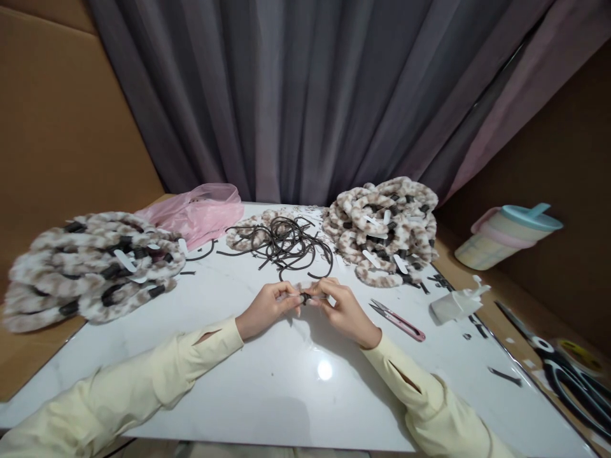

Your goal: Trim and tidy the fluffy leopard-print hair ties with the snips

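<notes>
Head view. We locate the small dark piece (306, 298) at the centre of the frame, just below mid-height, between the fingertips of the left hand (267, 308) and the right hand (346, 312). Each grip is closed, thumb and fingers pinched on the piece from its own side. Neither hand is clearly nearer: both touch the piece, the left from the left of the frame, the right from the right. The fingers cover most of the piece, so we cannot tell its long axis. We judge the governing relation to be this opposed hold, with the two grips facing each other across the piece and little space between them.

The hands stand over the white surface (238, 401), its lower centre bare. Directly above them in the frame lies the bundle of dark cords (286, 240), near but apart from both hands. The pink-handled snips (401, 323) lie right of centre, just beside the right hand, blades toward the upper left of the frame, handle toward the lower right. We note one heap of fluffy loops (95, 257) at the left of the frame and a second heap (353, 219) at the upper right of centre, both apart from the hands.
</notes>
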The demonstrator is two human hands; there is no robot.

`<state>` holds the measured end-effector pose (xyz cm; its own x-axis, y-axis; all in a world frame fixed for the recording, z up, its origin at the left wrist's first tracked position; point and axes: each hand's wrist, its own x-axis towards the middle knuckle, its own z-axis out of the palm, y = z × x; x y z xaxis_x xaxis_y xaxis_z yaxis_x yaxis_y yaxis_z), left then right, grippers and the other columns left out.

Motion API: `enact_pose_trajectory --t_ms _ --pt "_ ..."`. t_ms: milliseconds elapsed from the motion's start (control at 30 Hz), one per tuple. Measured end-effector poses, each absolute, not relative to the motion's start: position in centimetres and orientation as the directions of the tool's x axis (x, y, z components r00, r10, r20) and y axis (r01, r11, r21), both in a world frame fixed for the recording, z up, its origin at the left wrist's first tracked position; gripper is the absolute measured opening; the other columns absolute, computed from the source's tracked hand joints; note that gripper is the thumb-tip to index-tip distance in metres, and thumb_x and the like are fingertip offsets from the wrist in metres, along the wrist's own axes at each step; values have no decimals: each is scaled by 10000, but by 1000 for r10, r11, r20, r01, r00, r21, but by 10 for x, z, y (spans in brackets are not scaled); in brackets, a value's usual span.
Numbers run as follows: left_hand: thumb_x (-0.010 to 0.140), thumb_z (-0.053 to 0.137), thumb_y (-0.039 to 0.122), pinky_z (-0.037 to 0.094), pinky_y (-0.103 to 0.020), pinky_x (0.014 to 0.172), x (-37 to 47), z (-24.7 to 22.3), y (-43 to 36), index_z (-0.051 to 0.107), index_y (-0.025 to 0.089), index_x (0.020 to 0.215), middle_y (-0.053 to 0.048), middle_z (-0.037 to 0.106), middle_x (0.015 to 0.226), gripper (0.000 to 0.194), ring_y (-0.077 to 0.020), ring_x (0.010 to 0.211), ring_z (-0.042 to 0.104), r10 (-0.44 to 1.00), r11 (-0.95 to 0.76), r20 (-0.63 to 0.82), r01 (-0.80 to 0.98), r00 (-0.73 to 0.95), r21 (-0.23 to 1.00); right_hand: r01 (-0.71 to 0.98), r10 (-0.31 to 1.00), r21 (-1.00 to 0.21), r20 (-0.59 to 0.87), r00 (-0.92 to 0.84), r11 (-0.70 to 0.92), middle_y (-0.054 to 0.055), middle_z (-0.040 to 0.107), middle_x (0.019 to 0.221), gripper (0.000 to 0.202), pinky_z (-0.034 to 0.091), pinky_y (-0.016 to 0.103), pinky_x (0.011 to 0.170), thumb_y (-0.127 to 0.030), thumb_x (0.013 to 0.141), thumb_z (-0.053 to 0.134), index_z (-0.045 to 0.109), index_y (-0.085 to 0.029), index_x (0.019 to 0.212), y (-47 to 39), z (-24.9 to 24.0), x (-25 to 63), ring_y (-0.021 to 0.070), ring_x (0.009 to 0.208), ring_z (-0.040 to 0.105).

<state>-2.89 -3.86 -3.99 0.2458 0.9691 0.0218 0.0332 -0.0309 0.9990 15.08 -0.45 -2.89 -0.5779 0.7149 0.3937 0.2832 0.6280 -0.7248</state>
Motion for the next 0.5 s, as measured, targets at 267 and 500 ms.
enact_pose_trajectory --t_ms 267,500 --pt "737 642 395 121 -175 378 -31 -43 -33 470 124 680 16 532 563 326 -4 364 280 909 256 -166 -198 381 946 290 585 -546 504 -635 786 34 648 809 178 377 297 748 -120 853 491 575 -188 994 -6 -33 149 162 764 545" --pt "721 658 406 132 -168 382 -28 -43 -34 456 122 656 20 523 569 354 8 362 284 895 309 -196 -242 401 920 344 562 -453 557 -611 822 68 587 770 159 371 319 682 -86 840 381 515 -158 886 -11 -42 139 190 721 496"
